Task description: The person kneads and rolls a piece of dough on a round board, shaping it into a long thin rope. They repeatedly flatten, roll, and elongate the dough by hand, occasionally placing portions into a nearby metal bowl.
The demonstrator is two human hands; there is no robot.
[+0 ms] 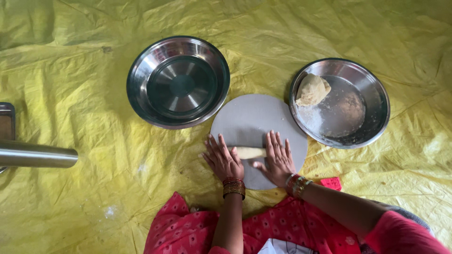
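Pale dough roll (250, 152) w/ flat palms.

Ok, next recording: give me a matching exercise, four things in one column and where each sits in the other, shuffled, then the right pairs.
Things:
1. dough roll
2. dough lump
3. empty steel bowl
4. round grey board

Places:
A. on the yellow sheet, upper left of the board
B. between left hand and right hand
C. in the floury steel plate
D. under both hands

Pairs: 1-B, 2-C, 3-A, 4-D
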